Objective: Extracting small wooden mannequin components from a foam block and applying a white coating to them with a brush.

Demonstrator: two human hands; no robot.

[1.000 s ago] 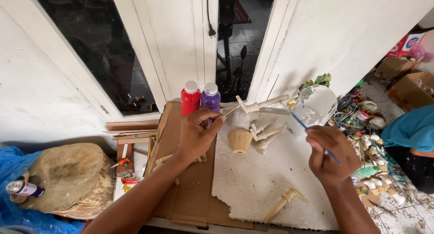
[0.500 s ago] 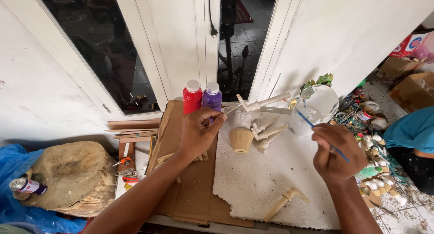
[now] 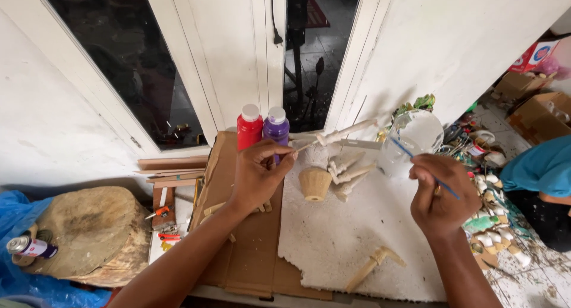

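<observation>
- The left hand is pinched shut on a thin wooden stick, which runs up and right to a pale wooden piece held above the white foam sheet.
- The right hand is closed around a slim blue paintbrush; its tip end reaches up and left to a clear plastic cup near the sheet's far right corner.
- Between the two hands, on the far part of the foam sheet, stands a small tan wooden pot with a cluster of pale wooden pegs just beside it.
- A red paint bottle and a purple paint bottle stand side by side at the far edge of the cardboard, just behind the left hand.
- Another wooden peg piece lies near the foam sheet's near edge.
- Left of the cardboard sits a flat stone, with a small can at its left side.
- A person's teal sleeve shows at the right edge.
</observation>
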